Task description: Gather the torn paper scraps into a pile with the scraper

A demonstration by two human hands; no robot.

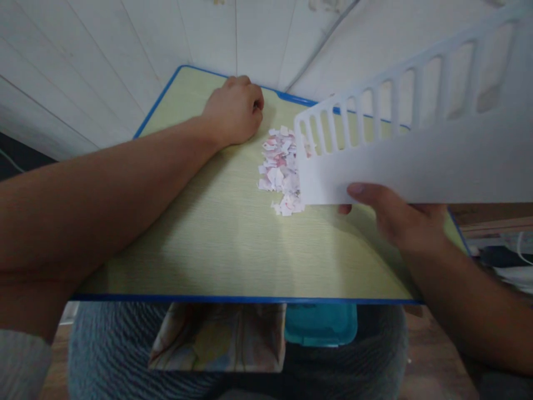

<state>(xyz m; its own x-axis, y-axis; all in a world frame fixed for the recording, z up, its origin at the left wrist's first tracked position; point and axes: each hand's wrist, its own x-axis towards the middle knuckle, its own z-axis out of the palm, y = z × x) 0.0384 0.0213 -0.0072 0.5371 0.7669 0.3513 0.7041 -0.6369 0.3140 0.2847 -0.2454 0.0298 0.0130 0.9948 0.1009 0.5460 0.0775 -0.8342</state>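
My left hand [236,108] rests as a closed fist near the far edge of the small table [216,244], and nothing shows in the gap of its curled fingers. With my right hand [391,214] I grip the lower edge of a white slotted plastic panel [387,175], thumb on its near face and fingers behind. The panel stands on edge, slanting up and out of view at the right. Its left end meets a pile of torn paper scraps [281,166], white with pinkish marks. Part of the pile is hidden behind the panel.
White plank wall [145,33] rises behind the table, with a grey cable [320,47] running down it. Below the near blue edge are a patterned bag or box [220,339] and a teal plastic container [320,325], by my legs. Clutter [503,255] lies at the right.
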